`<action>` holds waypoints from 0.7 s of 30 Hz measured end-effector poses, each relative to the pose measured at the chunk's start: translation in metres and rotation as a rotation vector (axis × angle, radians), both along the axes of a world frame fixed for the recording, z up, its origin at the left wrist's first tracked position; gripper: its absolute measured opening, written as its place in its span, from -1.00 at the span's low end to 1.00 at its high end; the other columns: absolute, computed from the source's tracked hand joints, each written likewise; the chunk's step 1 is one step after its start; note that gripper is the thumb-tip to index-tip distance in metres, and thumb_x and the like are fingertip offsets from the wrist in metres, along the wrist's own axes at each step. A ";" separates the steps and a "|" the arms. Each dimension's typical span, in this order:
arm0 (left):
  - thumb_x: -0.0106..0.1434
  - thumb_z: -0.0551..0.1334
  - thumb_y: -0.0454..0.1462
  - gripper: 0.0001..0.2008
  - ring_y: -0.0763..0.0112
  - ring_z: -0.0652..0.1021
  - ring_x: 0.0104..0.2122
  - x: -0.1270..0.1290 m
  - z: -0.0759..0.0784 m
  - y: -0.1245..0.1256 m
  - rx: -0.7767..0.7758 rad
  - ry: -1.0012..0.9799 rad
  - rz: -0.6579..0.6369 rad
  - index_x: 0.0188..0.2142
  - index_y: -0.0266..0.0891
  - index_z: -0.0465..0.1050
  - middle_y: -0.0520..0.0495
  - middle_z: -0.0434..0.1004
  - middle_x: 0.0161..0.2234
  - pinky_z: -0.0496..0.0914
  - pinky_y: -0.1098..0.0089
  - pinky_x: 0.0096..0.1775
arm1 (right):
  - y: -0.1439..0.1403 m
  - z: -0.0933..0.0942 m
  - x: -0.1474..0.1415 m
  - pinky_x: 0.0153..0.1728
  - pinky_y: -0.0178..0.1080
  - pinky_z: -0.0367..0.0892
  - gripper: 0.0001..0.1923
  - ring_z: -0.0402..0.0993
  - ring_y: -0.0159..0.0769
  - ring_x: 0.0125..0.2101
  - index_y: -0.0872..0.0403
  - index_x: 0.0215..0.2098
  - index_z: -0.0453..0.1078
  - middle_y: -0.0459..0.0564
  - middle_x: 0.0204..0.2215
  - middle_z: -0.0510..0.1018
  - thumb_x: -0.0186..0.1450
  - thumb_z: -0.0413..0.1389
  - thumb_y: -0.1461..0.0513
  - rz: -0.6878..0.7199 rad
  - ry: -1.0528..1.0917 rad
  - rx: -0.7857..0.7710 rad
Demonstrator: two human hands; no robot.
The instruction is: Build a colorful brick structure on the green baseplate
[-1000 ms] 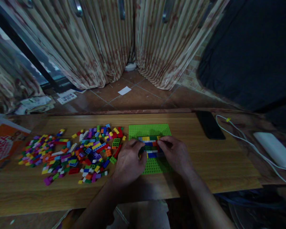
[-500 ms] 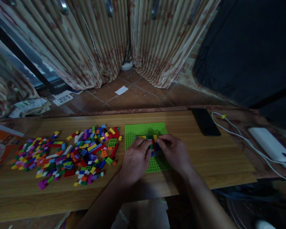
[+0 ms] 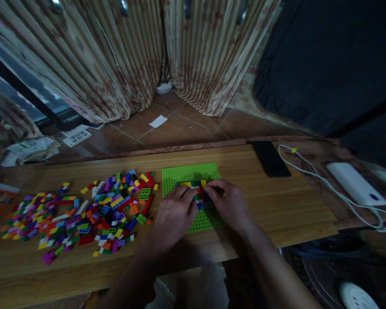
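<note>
A green studded baseplate point(image 3: 176, 174) lies on the wooden table, and a low build of toy bricks point(image 3: 199, 193) in yellow, green, red, white and blue stands on it. My left hand point(image 3: 175, 210) is curled against the build's left side, fingers and thumb drawn together on its bricks. From the right, my right hand point(image 3: 230, 204) pinches at the build's right edge beside a red brick. Both sets of fingertips partly cover the bricks, so any small piece between them is hidden.
Loose toy bricks point(image 3: 93, 219) of many colours spread over the table's left half. A black phone point(image 3: 271, 159) lies at the back right, near a white power bank point(image 3: 355, 183) and a white cable point(image 3: 328, 183). Striped curtains point(image 3: 116, 64) hang beyond the table.
My head view has shifted, so the whole scene sits further left. Both hands stay at the build; a white brick now shows between them.
</note>
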State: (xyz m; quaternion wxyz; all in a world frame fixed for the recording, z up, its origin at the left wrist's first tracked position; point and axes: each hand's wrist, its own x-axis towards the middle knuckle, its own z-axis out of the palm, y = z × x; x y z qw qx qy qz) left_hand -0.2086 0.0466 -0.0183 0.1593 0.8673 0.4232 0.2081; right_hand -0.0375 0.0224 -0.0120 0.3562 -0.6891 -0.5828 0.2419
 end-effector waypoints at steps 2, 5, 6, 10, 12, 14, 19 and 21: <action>0.29 0.13 -0.39 -0.73 0.28 0.53 -0.18 0.003 -0.002 0.000 0.004 0.006 -0.029 -0.04 -0.20 0.46 -0.08 0.53 -0.18 0.47 0.23 -0.09 | 0.000 -0.001 0.000 -0.32 -0.27 0.30 -0.83 0.50 -0.30 -0.38 0.05 -0.35 0.51 -0.04 -0.39 0.60 0.31 0.08 0.20 0.006 -0.001 -0.008; 0.31 0.12 -0.38 -0.69 0.28 0.52 -0.13 0.005 -0.005 0.000 0.002 -0.006 -0.050 0.01 -0.19 0.44 -0.09 0.53 -0.15 0.45 0.19 -0.04 | 0.000 0.000 -0.001 -0.33 -0.27 0.30 -0.83 0.50 -0.30 -0.39 0.04 -0.36 0.51 -0.05 -0.41 0.60 0.31 0.09 0.19 0.018 0.003 -0.016; 0.30 0.12 -0.39 -0.69 0.27 0.52 -0.12 0.006 -0.006 0.000 -0.001 -0.015 -0.049 0.01 -0.19 0.44 -0.10 0.53 -0.13 0.44 0.19 -0.02 | -0.001 0.000 -0.001 -0.33 -0.27 0.30 -0.83 0.50 -0.30 -0.39 0.04 -0.36 0.51 -0.06 -0.41 0.60 0.31 0.09 0.19 0.023 0.002 -0.022; 0.31 0.13 -0.38 -0.71 0.27 0.52 -0.09 0.008 -0.008 0.000 -0.001 -0.040 -0.039 0.00 -0.19 0.44 -0.08 0.55 -0.09 0.38 0.14 0.08 | -0.001 0.000 0.000 -0.30 -0.26 0.32 -0.83 0.51 -0.29 -0.37 0.04 -0.33 0.52 -0.05 -0.39 0.60 0.32 0.09 0.19 0.041 0.006 -0.060; 0.31 0.13 -0.37 -0.71 0.27 0.53 -0.10 0.010 -0.010 -0.001 0.001 -0.044 -0.023 0.02 -0.19 0.42 -0.07 0.56 -0.10 0.34 0.12 0.12 | -0.001 0.000 0.000 -0.28 -0.25 0.33 -0.84 0.52 -0.28 -0.35 0.05 -0.30 0.53 -0.04 -0.36 0.61 0.31 0.11 0.19 0.053 0.013 -0.081; 0.31 0.15 -0.38 -0.69 0.27 0.54 -0.09 0.010 -0.011 -0.001 -0.002 -0.057 -0.003 0.04 -0.20 0.40 -0.07 0.57 -0.09 0.32 0.11 0.15 | -0.001 -0.001 0.001 -0.27 -0.24 0.34 -0.85 0.52 -0.27 -0.33 0.05 -0.27 0.54 -0.02 -0.34 0.61 0.29 0.13 0.20 0.064 0.006 -0.094; 0.30 0.16 -0.38 -0.69 0.26 0.52 -0.06 0.006 -0.008 -0.004 -0.036 -0.129 0.046 0.04 -0.21 0.39 -0.09 0.56 -0.08 0.39 0.16 0.08 | -0.001 -0.002 0.001 -0.23 -0.22 0.35 -0.88 0.53 -0.27 -0.32 0.05 -0.28 0.54 -0.03 -0.33 0.61 0.27 0.17 0.22 0.052 0.002 -0.111; 0.32 0.13 -0.39 -0.72 0.27 0.53 -0.08 0.001 -0.004 -0.003 -0.060 -0.165 0.094 0.00 -0.21 0.42 -0.09 0.55 -0.10 0.43 0.21 0.01 | -0.001 -0.003 0.000 -0.23 -0.22 0.35 -0.89 0.52 -0.27 -0.32 0.05 -0.28 0.55 -0.03 -0.33 0.61 0.26 0.18 0.22 0.038 -0.004 -0.115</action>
